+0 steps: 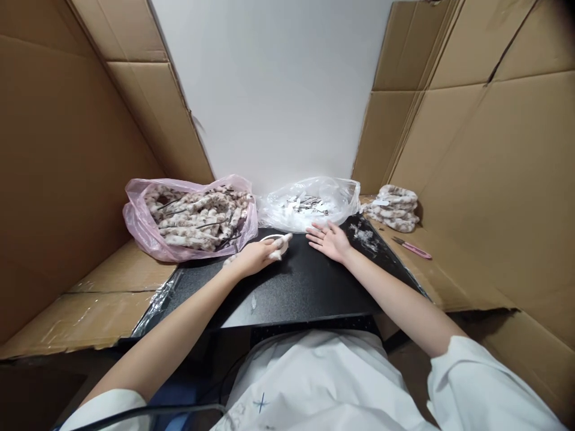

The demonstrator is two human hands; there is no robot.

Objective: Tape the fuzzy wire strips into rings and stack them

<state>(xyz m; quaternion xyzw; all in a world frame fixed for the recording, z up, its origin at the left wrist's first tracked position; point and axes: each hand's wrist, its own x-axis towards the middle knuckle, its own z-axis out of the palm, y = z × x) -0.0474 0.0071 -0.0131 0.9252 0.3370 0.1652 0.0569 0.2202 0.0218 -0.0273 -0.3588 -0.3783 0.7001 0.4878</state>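
My left hand (254, 258) is closed around a fluffy, white-and-brown mottled strip (279, 246), whose end sticks out past the fingers. Just behind that hand, a round white rim (272, 237) shows in part; I cannot tell what it belongs to. My right hand (330, 240) is open, palm turned up and fingers spread, with nothing in it. Its fingertips are close to a clear plastic bag (281, 211) holding many small white and dark thin pieces (309, 205). Left of this lies a pink plastic bag (139, 230) full of similar fluffy strips (202, 218) with dark thin cords among them.
A stacked bundle of fluffy strips (395, 208) sits at the right, with pink-handled snips (412, 247) in front of it. Clear plastic scraps (366, 237) lie on the black table (296, 293). Cardboard walls (503, 167) close in both sides, and a pale wall (278, 90) stands behind.
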